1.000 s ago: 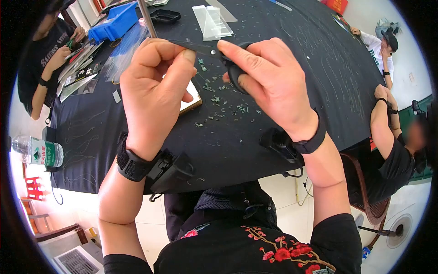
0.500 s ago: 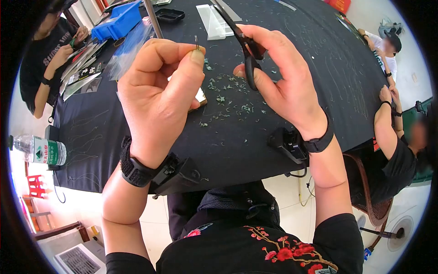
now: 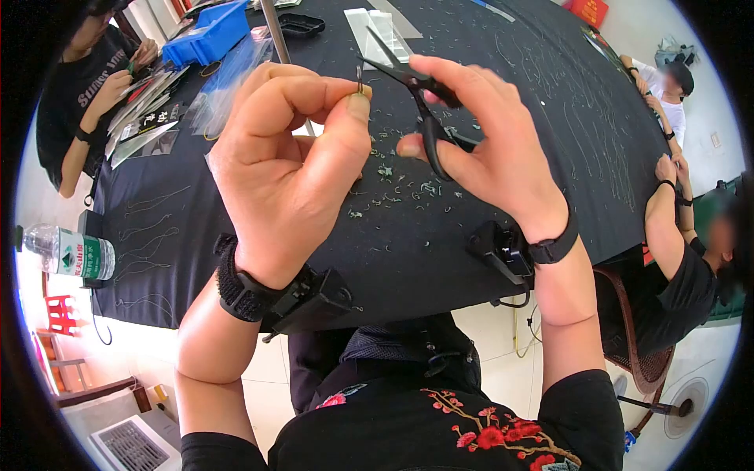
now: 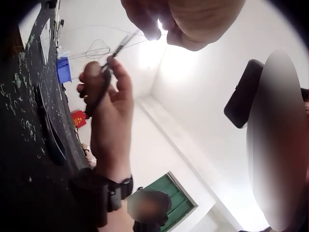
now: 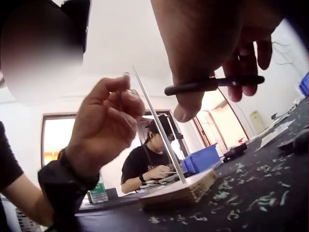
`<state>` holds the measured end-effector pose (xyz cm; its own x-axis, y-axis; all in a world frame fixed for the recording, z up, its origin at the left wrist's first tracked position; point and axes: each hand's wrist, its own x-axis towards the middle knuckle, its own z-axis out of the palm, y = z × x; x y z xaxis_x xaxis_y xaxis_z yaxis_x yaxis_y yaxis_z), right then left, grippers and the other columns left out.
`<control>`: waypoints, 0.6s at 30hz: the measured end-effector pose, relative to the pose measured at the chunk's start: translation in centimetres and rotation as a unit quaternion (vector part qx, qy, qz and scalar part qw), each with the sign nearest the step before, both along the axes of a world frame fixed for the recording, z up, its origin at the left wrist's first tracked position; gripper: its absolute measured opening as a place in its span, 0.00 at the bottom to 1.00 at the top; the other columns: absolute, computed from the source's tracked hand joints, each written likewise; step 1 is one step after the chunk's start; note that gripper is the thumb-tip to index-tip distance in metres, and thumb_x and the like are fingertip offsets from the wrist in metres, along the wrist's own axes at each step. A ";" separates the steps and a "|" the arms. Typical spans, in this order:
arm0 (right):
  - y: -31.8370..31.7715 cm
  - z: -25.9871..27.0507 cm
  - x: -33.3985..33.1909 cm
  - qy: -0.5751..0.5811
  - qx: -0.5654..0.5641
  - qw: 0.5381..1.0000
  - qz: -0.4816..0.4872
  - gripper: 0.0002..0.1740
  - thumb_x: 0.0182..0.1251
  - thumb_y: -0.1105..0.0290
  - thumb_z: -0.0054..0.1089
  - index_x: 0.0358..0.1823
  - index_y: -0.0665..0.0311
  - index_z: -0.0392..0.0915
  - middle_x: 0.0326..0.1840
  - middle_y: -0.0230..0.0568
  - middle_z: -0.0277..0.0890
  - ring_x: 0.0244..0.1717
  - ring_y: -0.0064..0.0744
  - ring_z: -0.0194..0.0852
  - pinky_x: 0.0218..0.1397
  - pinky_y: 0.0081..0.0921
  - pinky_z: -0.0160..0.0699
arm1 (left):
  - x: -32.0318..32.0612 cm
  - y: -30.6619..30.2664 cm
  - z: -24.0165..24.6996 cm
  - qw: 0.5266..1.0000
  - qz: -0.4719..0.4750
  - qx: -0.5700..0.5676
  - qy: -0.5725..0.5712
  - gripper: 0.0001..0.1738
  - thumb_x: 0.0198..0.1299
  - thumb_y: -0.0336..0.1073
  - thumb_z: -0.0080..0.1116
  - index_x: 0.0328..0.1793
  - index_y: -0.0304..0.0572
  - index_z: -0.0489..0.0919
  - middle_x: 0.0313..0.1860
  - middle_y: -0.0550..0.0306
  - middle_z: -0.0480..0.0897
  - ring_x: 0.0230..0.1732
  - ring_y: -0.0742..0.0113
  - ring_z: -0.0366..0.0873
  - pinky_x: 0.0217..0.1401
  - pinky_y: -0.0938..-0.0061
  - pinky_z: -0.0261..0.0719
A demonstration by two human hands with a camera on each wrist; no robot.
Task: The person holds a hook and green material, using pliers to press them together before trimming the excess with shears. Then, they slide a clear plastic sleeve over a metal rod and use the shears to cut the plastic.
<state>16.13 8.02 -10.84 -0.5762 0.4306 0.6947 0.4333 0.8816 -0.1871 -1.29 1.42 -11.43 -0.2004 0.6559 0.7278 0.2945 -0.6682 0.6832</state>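
In the head view, the left hand (image 3: 294, 169) pinches a small thin dark piece (image 3: 360, 76) between thumb and forefinger, its tip upright above them. To its right, the right hand (image 3: 491, 137) holds black scissors (image 3: 428, 118) by the handles, thumb in one loop. The scissor blades stand apart and point up and left, near the small piece but not touching it. In the left wrist view, the right hand (image 4: 111, 116) and scissors (image 4: 104, 89) show at left. The right wrist view has the left hand (image 5: 104, 121) raised beside a metal rod (image 5: 161, 128).
Green scraps (image 3: 424, 188) lie scattered on the black tablecloth (image 3: 408, 267). The rod rises from a wooden block (image 5: 193, 191). Clear strips (image 3: 369, 35), a black tray (image 3: 301, 25), a blue bin (image 3: 208, 39) and a water bottle (image 3: 71, 253) stand around. Other people sit at both sides.
The scissors have swung from beside the left fingertips, up and away, then lowered with blades parted toward the small piece. The left hand has shifted slightly right, still pinching.
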 end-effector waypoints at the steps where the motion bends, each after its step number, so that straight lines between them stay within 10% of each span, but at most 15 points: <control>1: 0.1 -0.3 -0.1 0.001 0.002 1.000 0.001 0.29 0.42 0.62 0.69 0.48 0.59 0.70 0.32 0.37 0.72 0.39 0.34 0.71 0.43 0.30 0.62 | 0.0 0.0 0.0 1.000 0.001 0.002 0.001 0.03 0.57 0.25 0.51 0.36 0.32 0.74 0.34 0.58 0.74 0.26 0.79 0.73 0.16 0.89 0.70; 3: 0.2 -0.8 -0.2 0.011 -0.177 0.982 -0.062 0.25 0.41 0.59 0.70 0.39 0.62 0.70 0.27 0.42 0.72 0.34 0.42 0.74 0.36 0.33 0.69 | 0.2 -0.3 0.3 0.987 -0.099 -0.057 -0.110 0.04 0.58 0.27 0.50 0.38 0.32 0.74 0.33 0.57 0.74 0.26 0.79 0.72 0.15 0.89 0.67; 10: 0.7 -2.9 0.2 -0.155 -0.135 0.974 -0.100 0.17 0.39 0.63 0.69 0.24 0.66 0.71 0.26 0.48 0.72 0.31 0.47 0.73 0.34 0.37 0.72 | 0.2 -0.7 0.7 0.944 -0.185 -0.132 -0.239 0.04 0.54 0.24 0.54 0.35 0.31 0.74 0.33 0.59 0.75 0.25 0.82 0.72 0.19 0.90 0.69; 18: 1.1 -1.2 1.1 -0.162 -0.327 0.931 0.002 0.12 0.49 0.69 0.63 0.33 0.69 0.78 0.27 0.45 0.77 0.29 0.35 0.77 0.34 0.26 0.74 | 0.5 -0.2 -0.4 0.998 0.014 0.025 0.048 0.06 0.45 0.19 0.57 0.30 0.35 0.76 0.30 0.61 0.72 0.24 0.83 0.68 0.19 0.90 0.66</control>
